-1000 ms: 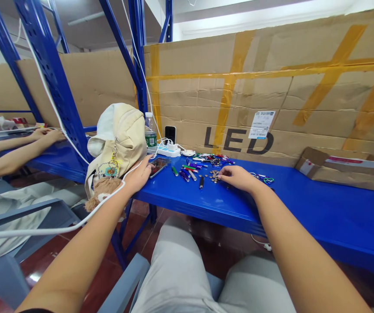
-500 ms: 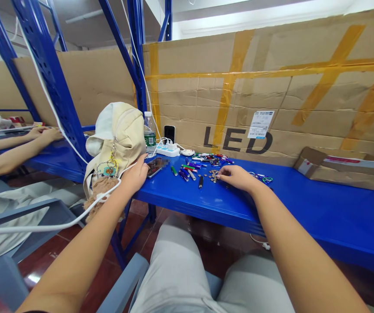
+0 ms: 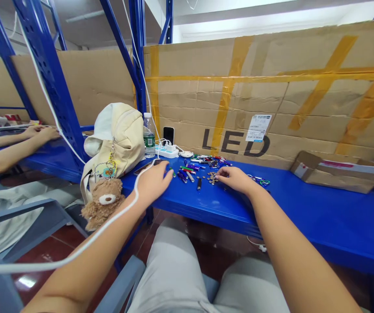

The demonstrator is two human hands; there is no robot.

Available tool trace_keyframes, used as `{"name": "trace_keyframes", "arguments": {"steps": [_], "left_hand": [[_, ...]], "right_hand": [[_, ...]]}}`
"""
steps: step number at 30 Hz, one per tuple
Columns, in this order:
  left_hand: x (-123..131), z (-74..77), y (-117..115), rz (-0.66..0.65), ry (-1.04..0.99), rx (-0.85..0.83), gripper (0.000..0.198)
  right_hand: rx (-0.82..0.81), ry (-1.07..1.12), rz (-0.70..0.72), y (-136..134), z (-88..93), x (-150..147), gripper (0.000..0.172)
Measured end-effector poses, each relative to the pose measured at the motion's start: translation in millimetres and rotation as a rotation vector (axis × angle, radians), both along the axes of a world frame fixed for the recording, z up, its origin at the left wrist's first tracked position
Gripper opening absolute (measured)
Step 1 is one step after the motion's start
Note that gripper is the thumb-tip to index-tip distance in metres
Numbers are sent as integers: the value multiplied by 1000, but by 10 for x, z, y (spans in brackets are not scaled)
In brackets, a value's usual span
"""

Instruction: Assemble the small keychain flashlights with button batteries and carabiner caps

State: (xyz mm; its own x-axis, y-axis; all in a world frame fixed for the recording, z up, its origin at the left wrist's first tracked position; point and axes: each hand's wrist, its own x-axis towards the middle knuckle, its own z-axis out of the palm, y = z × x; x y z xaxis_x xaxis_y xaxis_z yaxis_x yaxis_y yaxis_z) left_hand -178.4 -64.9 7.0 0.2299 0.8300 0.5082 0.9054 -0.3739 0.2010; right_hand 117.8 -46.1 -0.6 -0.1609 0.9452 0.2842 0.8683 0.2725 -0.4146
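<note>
Backed by a tall, taped cardboard sheet (image 3: 187, 102) lettered LED, and seated at a long blue table (image 3: 304, 208) with a cream backpack (image 3: 128, 135) at its left end. Palm down with the left hand (image 3: 154, 180), masking most of its fingers; cannot tell wide from narrow, nor gripping from touching. Curled in with the right hand (image 3: 234, 178), thumb close to forefinger; cannot tell of any piece between the tips. Covering part of a dark phone (image 3: 142, 168) with the left hand, behind a white cable (image 3: 20, 267). Farther back, blurring into a heap of pen-like items (image 3: 211, 161), too tangled to count. At the left thumb, showing only slivers of a green tube (image 3: 174, 174). Smallest, down to coin-like discs (image 3: 212, 177) on the table, just beside the right fingertips; too tiny to tell as coins, cells or washers. Seemingly at the step of picking through these discs right-handed; probably calling next for a fine pinch on one, without scattering its neighbours.
</note>
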Motion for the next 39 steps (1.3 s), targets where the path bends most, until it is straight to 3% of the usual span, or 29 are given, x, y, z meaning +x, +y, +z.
{"name": "trace_keyframes", "arguments": {"steps": [4, 8, 11, 16, 18, 23, 27, 39], "left_hand": [[607, 201, 4, -183, 94, -58, 35], [1096, 312, 215, -167, 232, -260, 32], [1293, 335, 320, -170, 346, -396, 34], [1290, 259, 506, -302, 406, -429, 25], [1244, 192, 614, -413, 258, -370, 17], [1229, 18, 800, -650, -248, -211, 24], [1277, -59, 841, -724, -396, -251, 21], [1323, -209, 971, -791, -526, -402, 35]], "right_hand": [[50, 30, -8, -3, 0, -5, 17], [94, 65, 1, 29, -22, 27, 15], [130, 105, 18, 64, -50, 57, 15], [158, 160, 27, 106, -85, 53, 15], [146, 206, 42, 109, -80, 34, 17], [226, 355, 29, 84, -32, 3, 22], [292, 448, -18, 76, -18, 11, 26], [325, 317, 17, 64, -23, -20, 26]]}}
